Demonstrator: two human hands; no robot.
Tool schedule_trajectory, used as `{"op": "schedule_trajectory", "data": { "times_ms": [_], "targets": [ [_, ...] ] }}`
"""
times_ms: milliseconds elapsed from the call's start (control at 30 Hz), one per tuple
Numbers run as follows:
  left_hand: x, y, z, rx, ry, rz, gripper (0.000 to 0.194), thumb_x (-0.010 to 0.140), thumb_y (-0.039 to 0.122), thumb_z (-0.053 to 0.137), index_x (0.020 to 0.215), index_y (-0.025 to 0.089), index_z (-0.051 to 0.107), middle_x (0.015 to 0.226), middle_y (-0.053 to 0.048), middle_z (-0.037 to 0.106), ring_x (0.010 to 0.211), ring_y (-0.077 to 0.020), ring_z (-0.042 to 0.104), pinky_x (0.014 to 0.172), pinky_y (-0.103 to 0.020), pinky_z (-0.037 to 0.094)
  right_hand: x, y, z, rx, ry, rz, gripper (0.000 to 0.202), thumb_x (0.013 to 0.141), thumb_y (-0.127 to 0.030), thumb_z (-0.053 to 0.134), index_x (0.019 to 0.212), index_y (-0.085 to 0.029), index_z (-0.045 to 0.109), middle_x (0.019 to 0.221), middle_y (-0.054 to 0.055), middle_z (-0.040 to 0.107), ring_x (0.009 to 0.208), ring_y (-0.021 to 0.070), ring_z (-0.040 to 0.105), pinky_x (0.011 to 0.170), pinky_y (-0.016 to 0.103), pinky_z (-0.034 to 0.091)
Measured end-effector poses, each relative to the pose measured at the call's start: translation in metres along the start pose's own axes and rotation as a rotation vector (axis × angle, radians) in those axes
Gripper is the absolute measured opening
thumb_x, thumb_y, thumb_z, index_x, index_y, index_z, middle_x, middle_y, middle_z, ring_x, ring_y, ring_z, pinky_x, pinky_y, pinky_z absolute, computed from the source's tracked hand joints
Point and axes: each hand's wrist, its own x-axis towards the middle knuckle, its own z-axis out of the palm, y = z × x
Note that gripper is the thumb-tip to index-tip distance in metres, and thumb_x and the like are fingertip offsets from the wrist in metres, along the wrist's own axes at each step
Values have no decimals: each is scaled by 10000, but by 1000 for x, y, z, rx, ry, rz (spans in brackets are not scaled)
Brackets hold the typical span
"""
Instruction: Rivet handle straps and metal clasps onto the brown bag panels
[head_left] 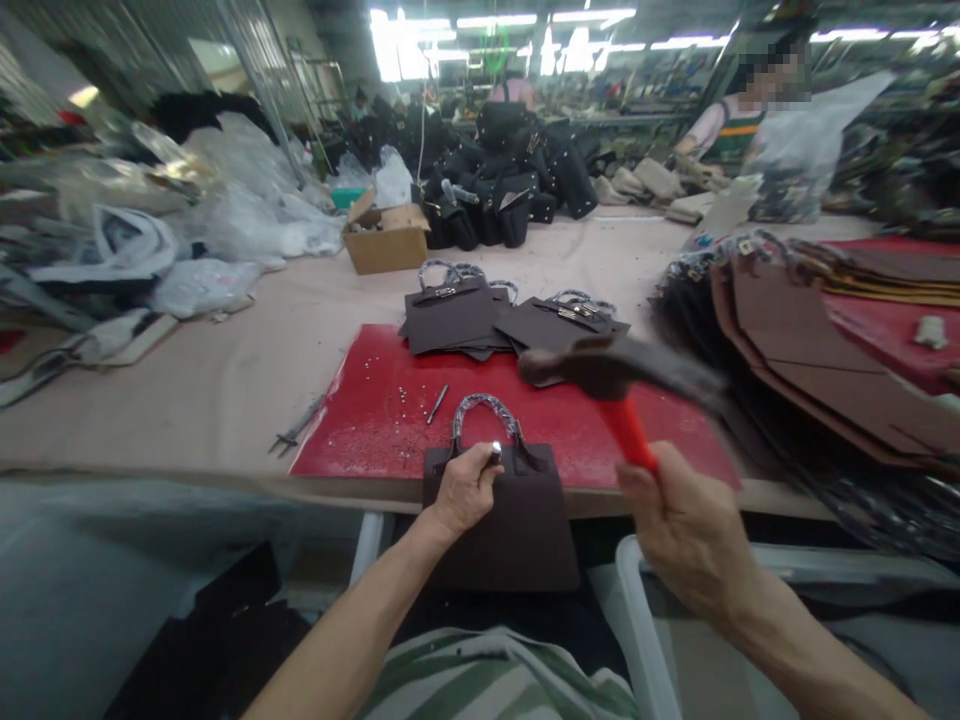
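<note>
A dark brown bag panel (502, 540) with a plastic-wrapped handle (486, 402) lies partly on the red mat (360, 400) and hangs over the table's front edge. My left hand (466, 488) is closed around a short metal punch (495, 454), held upright at the panel's top near the handle's base. The punch's lower end is hidden by my fingers. In my right hand (686, 520) is a hammer (611, 375) with a red grip, raised right of the panel and blurred. Its head is apart from the punch.
Brown panels with wrapped handles (457, 318) lie at the mat's back. A thin metal tool (438, 404) and small studs rest left. Brown pieces (802, 350) are stacked right. A cardboard box (386, 240) and black bags (495, 190) stand behind; a person (731, 125) is at back right.
</note>
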Motion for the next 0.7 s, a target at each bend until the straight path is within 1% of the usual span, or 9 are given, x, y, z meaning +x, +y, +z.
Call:
{"op": "schedule_trajectory", "data": {
  "times_ms": [100,133,167,267,300,333,467,600,700],
  "targets": [
    [1,2,-1,4,-3,10,90,928,185,511,970,196,589,835,-45,664,769,-175,669,745,-282,551,2,-7,-7,-214,-238,-141,386,998,-463,300,694,-252,409,499,0,482,388,137,353,473,321,162],
    [1,2,-1,1,-3,9,88,928,184,511,969,194,588,834,-46,664,771,-176,668,745,-284,551,4,-11,-11,-241,-252,-148,376,995,-460,307,692,-257,398,486,-3,473,379,140,342,474,323,157],
    [1,2,-2,-1,-6,6,89,927,185,514,974,194,588,838,-47,666,776,-178,668,750,-287,552,5,-16,-15,-240,-209,-134,363,994,-459,323,698,-260,390,481,-9,465,380,141,350,474,317,171],
    [1,3,-2,4,-11,-3,103,926,191,521,1001,198,591,856,-49,671,795,-182,674,770,-293,554,5,-29,-20,-161,72,-44,343,1004,-457,325,727,-264,388,508,-12,477,421,145,423,496,288,266],
    [1,2,-2,7,-10,1,102,926,191,521,1000,197,591,855,-50,670,796,-184,678,770,-294,554,4,-29,-18,-150,94,-30,352,1003,-460,302,721,-266,383,507,-9,474,417,145,418,492,288,267],
    [1,2,-2,8,-5,9,97,925,190,522,993,196,591,849,-50,669,792,-186,680,764,-293,555,2,-28,-15,-155,47,-28,361,998,-461,279,708,-267,375,497,-5,467,403,146,398,479,292,246],
    [2,2,-2,1,-4,11,88,912,169,530,972,193,590,835,-50,678,767,-184,684,737,-284,556,-5,-4,-2,-225,-338,23,321,950,-452,334,699,-261,389,500,5,485,395,152,361,483,313,169],
    [3,4,-4,-8,-18,-15,92,907,167,535,977,198,588,847,-43,679,784,-177,688,758,-275,557,1,32,7,-98,-378,254,349,963,-483,331,713,-251,404,552,-5,513,488,151,464,525,281,290],
    [3,5,-6,-28,-30,-13,103,914,169,536,999,196,588,859,-45,681,795,-179,688,760,-278,558,10,62,25,-87,-455,419,398,982,-447,281,679,-235,428,550,-8,501,495,144,487,533,266,346]
  ]
}}
